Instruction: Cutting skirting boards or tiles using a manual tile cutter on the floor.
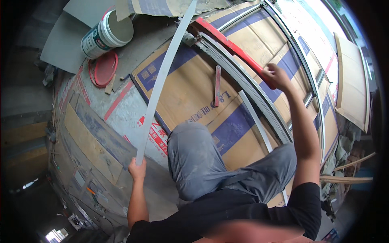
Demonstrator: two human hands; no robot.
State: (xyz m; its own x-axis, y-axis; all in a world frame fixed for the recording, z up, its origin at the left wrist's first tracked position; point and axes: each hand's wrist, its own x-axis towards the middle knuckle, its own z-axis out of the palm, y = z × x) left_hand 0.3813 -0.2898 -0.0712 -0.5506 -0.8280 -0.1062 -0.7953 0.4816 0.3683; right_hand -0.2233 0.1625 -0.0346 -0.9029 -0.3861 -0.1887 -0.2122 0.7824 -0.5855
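My left hand (137, 168) is closed around the near end of a long, flat, pale grey strip (162, 75). The strip slants up and away to the far edge of the view. My right hand (276, 77), fingers curled, grips the near end of a long red bar (235, 48). That bar runs beside a dark grey metal rail (247, 71) spattered with dried material. Between my hands, a short red-faced strip (217, 86) lies on printed cardboard (174, 95). A second pale strip (256, 120) rests on the cardboard close to my knee.
At the far left a white bucket (106, 35) stands by its round red lid (104, 69). A slim metal frame (300, 48) curves along the right. Farther right leans a tan board (351, 77), with wooden slats (344, 179) below it. A long board (91, 141) lies at left.
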